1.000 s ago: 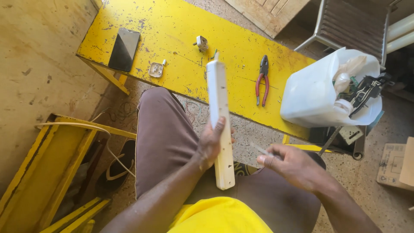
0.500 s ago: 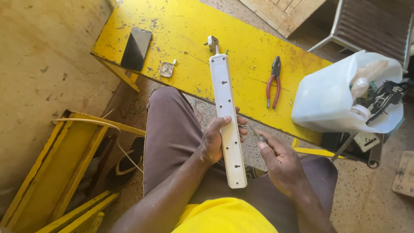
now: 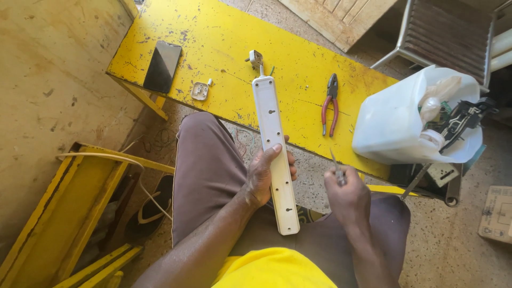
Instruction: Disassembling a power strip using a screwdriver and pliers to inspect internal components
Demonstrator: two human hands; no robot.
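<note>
The yellow bench [image 3: 224, 48] lies well beyond both hands and carries most of the things. To the far right of the right hand stands a cut white plastic jug [image 3: 394, 128] with a bag and dark parts inside it; what exactly the parts are cannot be told.

The long white power strip [image 3: 274, 154] is the thing in work. It reaches from the bench edge down over the person's lap, its back side up, with several small screw holes in a row. The left hand [image 3: 261, 176] holds it near its lower half: the fingers [image 3: 274, 149] are clamped around the body, the thumb lying along the top face. The housing looks closed in one piece, so by judgement the opening of the strip is only at its beginning, and every screw place is yet to be worked.

The right hand [image 3: 346, 194] is just beside the strip, to its right, with its fingers closed on a thin screwdriver [image 3: 335, 162] whose tip points up, apart from the strip.

Beyond the left hand lies a black phone [image 3: 162, 66]. Beyond the right hand lie red-handled pliers [image 3: 330, 104]. A small white plug cover [image 3: 199, 91] lies near the phone, and the opened plug [image 3: 256, 57] is at the strip's far end.
</note>
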